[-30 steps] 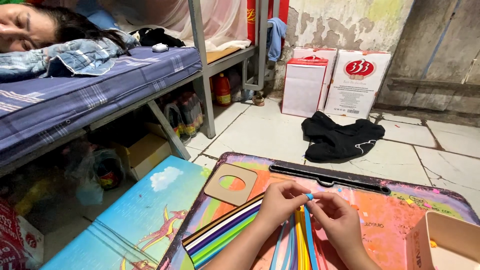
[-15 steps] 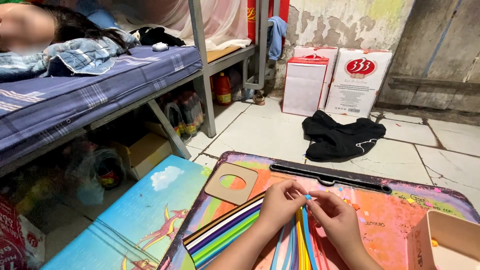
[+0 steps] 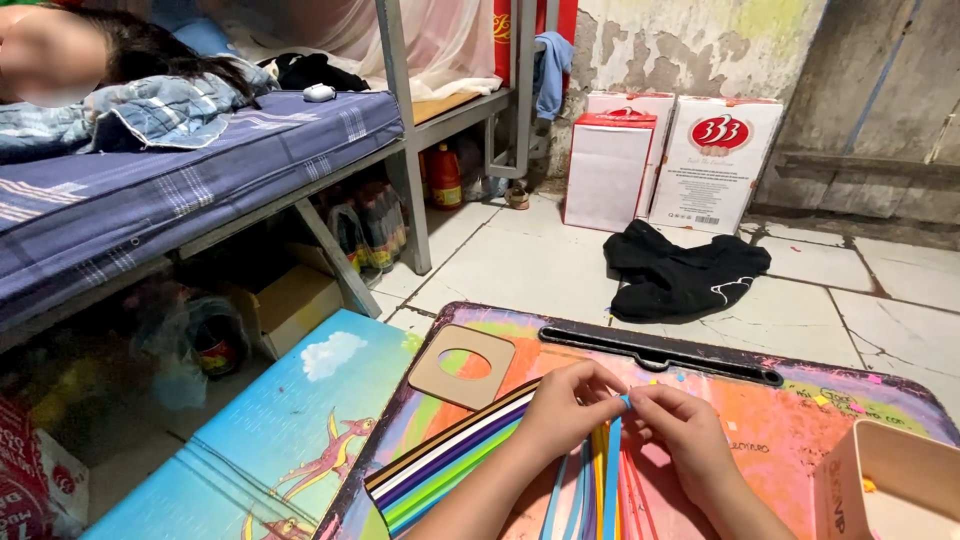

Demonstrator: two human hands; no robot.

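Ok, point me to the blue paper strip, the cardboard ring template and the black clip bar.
blue paper strip (image 3: 612, 480), head view, mid-length below the fingers.
cardboard ring template (image 3: 432, 372), head view, left rim.
black clip bar (image 3: 660, 355), head view, middle.

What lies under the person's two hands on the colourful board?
Under the left hand and right hand lie coloured paper strips on the board; both pinch a blue strip. The strips' middle parts are covered.
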